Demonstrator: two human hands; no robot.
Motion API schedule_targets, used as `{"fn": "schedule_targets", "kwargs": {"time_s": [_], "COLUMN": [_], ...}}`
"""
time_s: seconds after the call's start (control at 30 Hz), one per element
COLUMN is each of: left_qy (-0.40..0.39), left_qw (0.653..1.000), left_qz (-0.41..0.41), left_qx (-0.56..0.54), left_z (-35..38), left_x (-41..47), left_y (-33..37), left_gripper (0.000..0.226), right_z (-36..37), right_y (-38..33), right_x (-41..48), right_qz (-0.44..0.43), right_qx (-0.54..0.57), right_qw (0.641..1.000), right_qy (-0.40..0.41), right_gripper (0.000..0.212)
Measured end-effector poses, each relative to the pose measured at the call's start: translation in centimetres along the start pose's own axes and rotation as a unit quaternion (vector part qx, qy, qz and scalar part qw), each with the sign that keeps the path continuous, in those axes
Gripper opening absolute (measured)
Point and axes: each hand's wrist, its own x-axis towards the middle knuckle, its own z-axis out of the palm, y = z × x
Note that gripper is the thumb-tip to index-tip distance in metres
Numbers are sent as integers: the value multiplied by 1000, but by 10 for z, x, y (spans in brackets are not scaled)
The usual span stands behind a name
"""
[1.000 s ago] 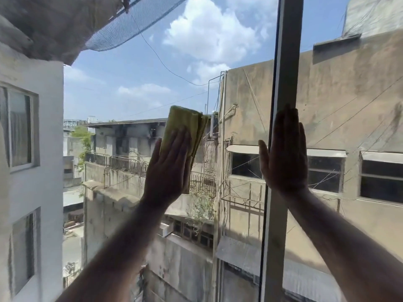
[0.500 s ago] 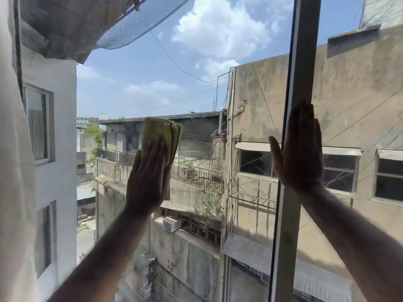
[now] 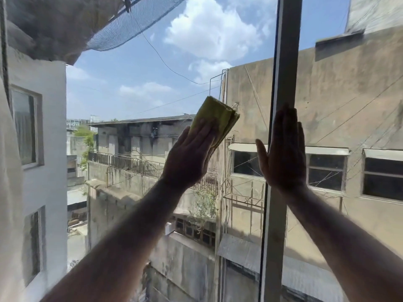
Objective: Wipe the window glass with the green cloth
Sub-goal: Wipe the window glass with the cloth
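Note:
A folded green cloth (image 3: pixel 216 118) lies flat against the window glass (image 3: pixel 135 88), tilted up to the right. My left hand (image 3: pixel 189 158) presses it to the pane, palm flat, fingers covering its lower part. My right hand (image 3: pixel 283 153) rests flat with fingers together on the grey vertical window frame (image 3: pixel 283 51), partly on the glass beside it. It holds nothing.
The vertical frame splits the window into a wide left pane and a right pane (image 3: pixel 353 94). A pale curtain (image 3: pixel 8 192) hangs at the far left edge. Outside are concrete buildings, wires and a dark net overhead.
My left hand has slid the cloth to the right and up, close to the frame, after moving left half a second ago. My right hand stays on the frame.

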Motion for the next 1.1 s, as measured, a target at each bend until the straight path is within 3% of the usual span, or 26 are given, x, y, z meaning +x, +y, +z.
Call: {"fn": "schedule_targets", "kwargs": {"time_s": [0.13,0.2,0.27,0.37,0.47,0.67,0.8,0.87,0.97,1.03,1.1], "left_qy": [56,64,51,1,-6,39,65,55,-1,-34,-27], "left_qw": [981,970,979,998,1000,966,935,954,992,999,999], "left_qz": [-185,-236,-193,-52,11,-252,-349,-295,-124,-41,-27], "left_qx": [20,-13,-40,-33,6,39,-5,-21,-33,-8,16], "left_z": [-10,-12,-7,5,2,-21,-8,5,18,16,6], "left_x": [18,39,48,38,35,-11,-36,-21,-4,-3,-6], "left_y": [-37,-27,0,39,17,-78,-45,-3,52,50,17], "left_gripper": [49,50,53,57,55,58,57,58,64,63,58], "right_z": [5,6,6,3,0,0,4,6,5,3,1], "right_y": [1,2,2,0,0,0,2,2,2,2,0], "right_x": [-1,-1,0,-1,0,-1,-1,-1,-1,-1,-1], "right_qz": [4,3,3,6,6,-1,-3,-4,-1,4,6], "right_qx": [1,-3,4,5,3,5,4,0,-2,-4,-2], "right_qw": [1000,1000,1000,1000,1000,1000,1000,1000,1000,1000,1000], "right_qy": [10,11,10,2,-4,6,11,15,15,4,-2], "right_gripper": [75,75,75,74,74,74,74,74,72,72,73]}}
